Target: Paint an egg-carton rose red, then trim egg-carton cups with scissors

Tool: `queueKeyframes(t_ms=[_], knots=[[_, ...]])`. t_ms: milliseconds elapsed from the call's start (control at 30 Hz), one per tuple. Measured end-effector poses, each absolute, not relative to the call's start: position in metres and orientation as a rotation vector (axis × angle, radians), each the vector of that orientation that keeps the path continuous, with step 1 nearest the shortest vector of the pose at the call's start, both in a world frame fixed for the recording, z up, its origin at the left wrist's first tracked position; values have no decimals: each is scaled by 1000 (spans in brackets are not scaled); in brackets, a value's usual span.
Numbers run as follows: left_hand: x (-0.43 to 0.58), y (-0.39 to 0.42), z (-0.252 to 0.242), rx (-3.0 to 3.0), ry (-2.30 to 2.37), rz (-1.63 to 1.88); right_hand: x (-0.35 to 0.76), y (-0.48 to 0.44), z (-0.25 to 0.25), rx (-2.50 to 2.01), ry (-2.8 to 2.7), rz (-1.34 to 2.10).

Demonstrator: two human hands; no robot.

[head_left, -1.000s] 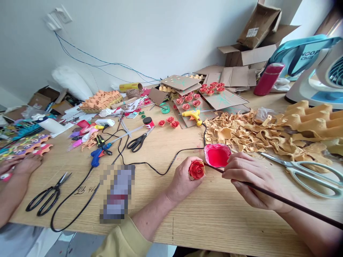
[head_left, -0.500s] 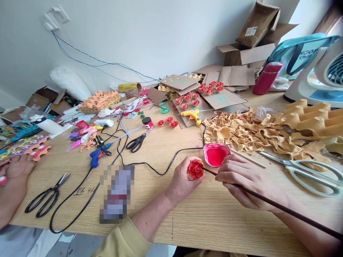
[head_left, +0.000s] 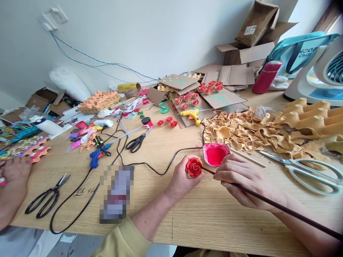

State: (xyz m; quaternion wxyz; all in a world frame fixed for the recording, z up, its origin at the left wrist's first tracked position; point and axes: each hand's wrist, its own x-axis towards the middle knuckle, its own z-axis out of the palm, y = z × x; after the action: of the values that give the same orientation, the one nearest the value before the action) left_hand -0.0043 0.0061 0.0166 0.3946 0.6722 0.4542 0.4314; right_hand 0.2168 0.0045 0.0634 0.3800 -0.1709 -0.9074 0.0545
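Note:
A paper rose [head_left: 194,167], mostly red with pale yellowish outer petals, is pinched in my left hand [head_left: 180,180]. My right hand [head_left: 245,178] grips a long dark-handled paintbrush [head_left: 281,207], its tip against the right side of the rose. The bristles are too small to make out clearly. Just behind my right fingers stands a small dish of red paint [head_left: 215,155], its rim smeared with pink. Several finished-looking red roses [head_left: 173,124] sit farther back on the table and on cardboard.
Right of the dish lie a thin wooden stick [head_left: 249,158], large pale-green scissors [head_left: 312,175] and a heap of carton scraps [head_left: 238,130]. A yellow glue gun [head_left: 191,115] rests behind. At left are black scissors [head_left: 45,198], a blue glue gun [head_left: 94,157] with its cord, and another person's hand [head_left: 17,169].
My left hand has turned the rose slightly, and it sits a little farther left and up. The brush tip has shifted slightly with it, toward the rose's outer petals.

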Motion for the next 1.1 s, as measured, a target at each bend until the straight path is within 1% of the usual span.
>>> queueKeyframes(t_ms=[867, 1100], knots=[[-4, 6, 19, 1696, 1191, 1073, 216, 6, 62, -464, -2312, 209], [-5, 9, 17, 1660, 1200, 1095, 224, 10, 65, -509, -2247, 141]])
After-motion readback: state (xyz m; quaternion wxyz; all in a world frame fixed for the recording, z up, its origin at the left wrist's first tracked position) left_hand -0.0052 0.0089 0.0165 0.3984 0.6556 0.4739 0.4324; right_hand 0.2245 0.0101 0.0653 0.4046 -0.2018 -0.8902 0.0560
